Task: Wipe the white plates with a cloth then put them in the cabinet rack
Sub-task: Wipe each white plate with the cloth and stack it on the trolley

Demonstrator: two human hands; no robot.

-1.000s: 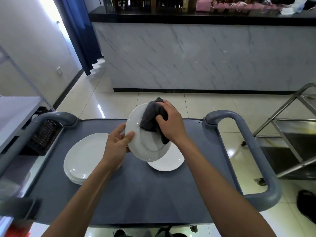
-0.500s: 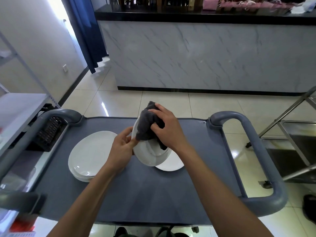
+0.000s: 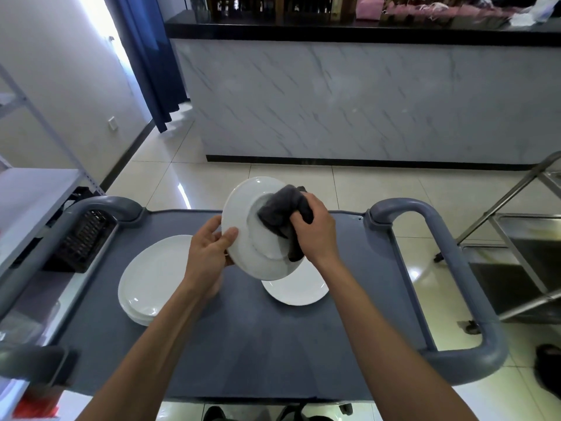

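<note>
White plate (image 3: 243,229) now tipped further up off the table (image 3: 273,344), underside ring showing, left hand (image 3: 209,247) pinching its nine-o'clock rim, right hand (image 3: 315,229) bunching grey cloth (image 3: 279,212) against the back — wiping nearly through, rack next, probably.

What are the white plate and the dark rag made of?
The held plate looks like glazed ceramic or porcelain: smooth, glossy white with a raised foot ring, though melamine can't be ruled out. The rag looks like soft dark grey cloth, maybe microfibre, as it bunches and folds in the right hand.
</note>
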